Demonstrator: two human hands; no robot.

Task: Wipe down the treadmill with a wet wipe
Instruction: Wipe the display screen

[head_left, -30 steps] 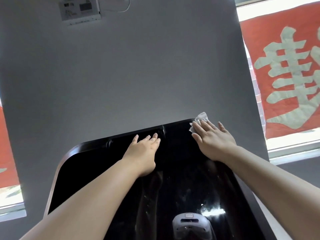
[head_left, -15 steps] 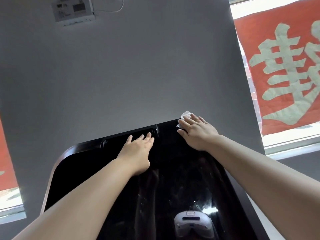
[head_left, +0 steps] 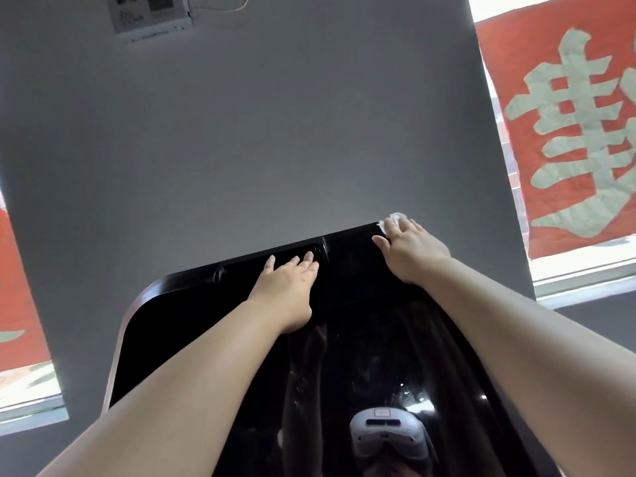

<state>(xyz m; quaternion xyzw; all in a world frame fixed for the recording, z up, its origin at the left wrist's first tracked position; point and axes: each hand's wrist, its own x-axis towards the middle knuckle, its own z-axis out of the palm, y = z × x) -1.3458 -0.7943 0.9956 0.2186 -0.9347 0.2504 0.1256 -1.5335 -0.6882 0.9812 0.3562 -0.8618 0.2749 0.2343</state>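
Head view: the glossy black treadmill console [head_left: 192,325] is seen from below and close, tilted up toward a grey wall [head_left: 309,132]. The right hand [head_left: 411,251] is laid flat at the console's top right corner, fingers spread and pressed down rather than curled; the wet wipe [head_left: 395,219] is pinned beneath the fingertips, and only a small crumpled white edge shows past them at the panel's top edge. Held this way, the wipe can be dragged along the rim under even pressure — a flat palm seems chosen over a pinch so that more cloth meets the surface. The left hand [head_left: 287,285] is spread open, palm down, nothing in it, with its fingertips at the recessed slot [head_left: 241,268] along the top of the panel; it is probably placed there to steady the console and the reach.

The wipe looks thin, damp and bunched, mostly hidden by the hand. The panel is mirror-like — the forearms and a white headset [head_left: 387,432] are reflected in it — and faint specks and smears can be made out in its lower part, so that area is judged not yet clean. Red banners [head_left: 564,132] hang at the windows either side.
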